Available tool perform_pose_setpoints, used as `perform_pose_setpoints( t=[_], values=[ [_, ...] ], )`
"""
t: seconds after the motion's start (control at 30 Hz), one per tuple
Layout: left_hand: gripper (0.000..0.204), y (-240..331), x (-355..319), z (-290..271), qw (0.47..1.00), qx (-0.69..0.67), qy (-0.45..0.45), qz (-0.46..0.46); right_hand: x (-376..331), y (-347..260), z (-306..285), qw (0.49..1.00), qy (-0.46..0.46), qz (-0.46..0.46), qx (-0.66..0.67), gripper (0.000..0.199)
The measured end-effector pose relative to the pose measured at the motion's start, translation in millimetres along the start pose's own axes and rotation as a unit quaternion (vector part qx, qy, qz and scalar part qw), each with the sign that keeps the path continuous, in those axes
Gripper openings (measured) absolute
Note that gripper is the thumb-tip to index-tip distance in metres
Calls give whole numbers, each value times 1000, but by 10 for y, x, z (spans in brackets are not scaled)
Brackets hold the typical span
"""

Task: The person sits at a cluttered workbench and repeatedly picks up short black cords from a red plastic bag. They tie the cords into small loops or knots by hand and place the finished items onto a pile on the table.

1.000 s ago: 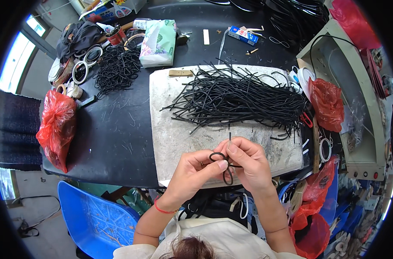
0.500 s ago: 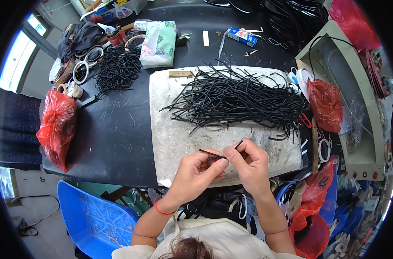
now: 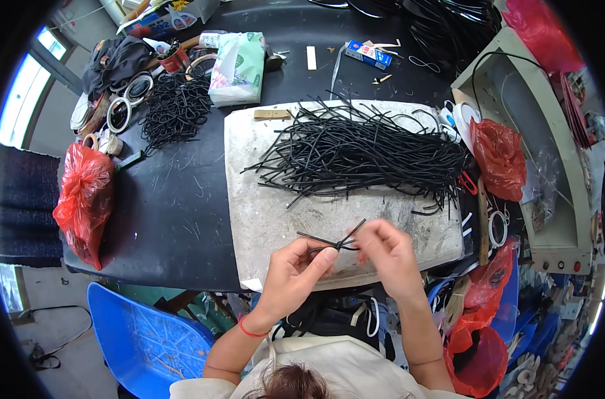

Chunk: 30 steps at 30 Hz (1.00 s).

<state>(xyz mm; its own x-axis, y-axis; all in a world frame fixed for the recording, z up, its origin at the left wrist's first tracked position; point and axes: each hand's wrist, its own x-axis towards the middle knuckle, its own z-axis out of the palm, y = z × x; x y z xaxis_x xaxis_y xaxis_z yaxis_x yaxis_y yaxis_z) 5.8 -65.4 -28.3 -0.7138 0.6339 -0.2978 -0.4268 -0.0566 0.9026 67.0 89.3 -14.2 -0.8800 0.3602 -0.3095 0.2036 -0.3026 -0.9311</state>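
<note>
Over the near edge of the pale board (image 3: 282, 226), my left hand (image 3: 292, 269) pinches a short black cord (image 3: 325, 241) between thumb and fingers. The cord is crossed into a small knot or loop, and two loose ends stick out, one to the left and one up to the right. My right hand (image 3: 387, 249) is at the right side of the knot, with its fingers curled against the cord; its fingertips are partly hidden and slightly blurred. A large loose heap of similar black cords (image 3: 362, 153) lies on the board beyond my hands.
On the black tabletop (image 3: 169, 199) stand a red plastic bag (image 3: 86, 199), a tangle of black cord (image 3: 176, 110), a tissue pack (image 3: 239, 70) and a small blue box (image 3: 369, 54). Another red bag (image 3: 498, 159) lies right. A blue tub (image 3: 146, 339) stands below left.
My right hand has shifted slightly right and loosened from its pinch at the crossing. The knot and the upright cord end show more now. My left hand keeps its hold.
</note>
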Motion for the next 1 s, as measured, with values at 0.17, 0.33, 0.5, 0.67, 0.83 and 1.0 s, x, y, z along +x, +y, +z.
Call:
perform_pose_setpoints(
  t=[0.17, 0.33, 0.5, 0.67, 0.83, 1.0],
  values=[
    [24, 26, 31, 74, 997, -29, 18, 71, -89, 20, 9, 999, -18, -9, -30, 12],
    [23, 7, 46, 13, 998, -54, -15, 22, -139, 5, 40, 998, -28, -47, -40, 10],
    [21, 11, 31, 19, 996, -83, -13, 14, -114, 87, -29, 993, -66, -72, -61, 10],
    [21, -28, 26, 40, 988, -155, 0, -5, -113, 162, 17, 995, -66, -57, 55, 8],
    [21, -15, 15, 71, 967, -249, 10, -47, -103, 238, 44, 991, -48, -37, 120, 7],
    [21, -17, -28, 34, 997, -61, 36, -42, -137, 166, 30, 1000, -25, -8, 3, 6]
  ],
)
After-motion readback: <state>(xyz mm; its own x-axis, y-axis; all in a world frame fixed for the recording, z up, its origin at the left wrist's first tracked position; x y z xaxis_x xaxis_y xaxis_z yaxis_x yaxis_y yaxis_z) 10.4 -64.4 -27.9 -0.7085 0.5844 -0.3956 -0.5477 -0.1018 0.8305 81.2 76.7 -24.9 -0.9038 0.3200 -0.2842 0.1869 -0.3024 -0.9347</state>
